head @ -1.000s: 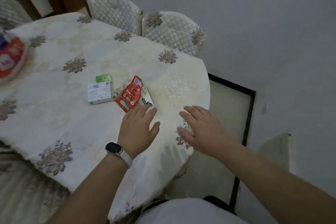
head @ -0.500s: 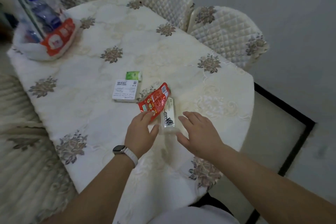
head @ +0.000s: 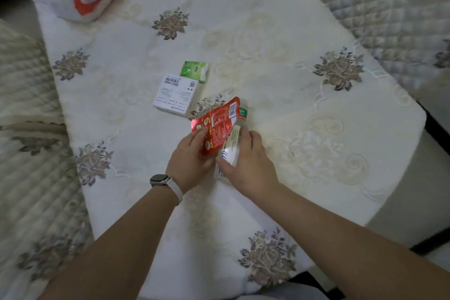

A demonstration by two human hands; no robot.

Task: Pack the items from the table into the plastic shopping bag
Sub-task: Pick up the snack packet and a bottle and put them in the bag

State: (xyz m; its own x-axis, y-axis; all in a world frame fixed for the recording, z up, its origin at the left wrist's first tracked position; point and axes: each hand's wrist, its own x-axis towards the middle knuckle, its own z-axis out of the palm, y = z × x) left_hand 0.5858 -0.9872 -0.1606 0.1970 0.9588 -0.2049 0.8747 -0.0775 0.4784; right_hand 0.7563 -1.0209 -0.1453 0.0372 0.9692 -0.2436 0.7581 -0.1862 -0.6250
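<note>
The red packet (head: 219,126) and right hand (head: 248,163) cover most of what may be a small bottle (head: 243,114). The top edge cuts off the plastic shopping bag (head: 48,0). The white box (head: 176,94) bears unreadably small print.

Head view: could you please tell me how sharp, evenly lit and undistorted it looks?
In the head view the light is dim and flat, without hard shadows; the head view is slightly blurred, so print on the white box and red packet is unreadable; the head view bends toward its edges and crops the shopping bag.
</note>
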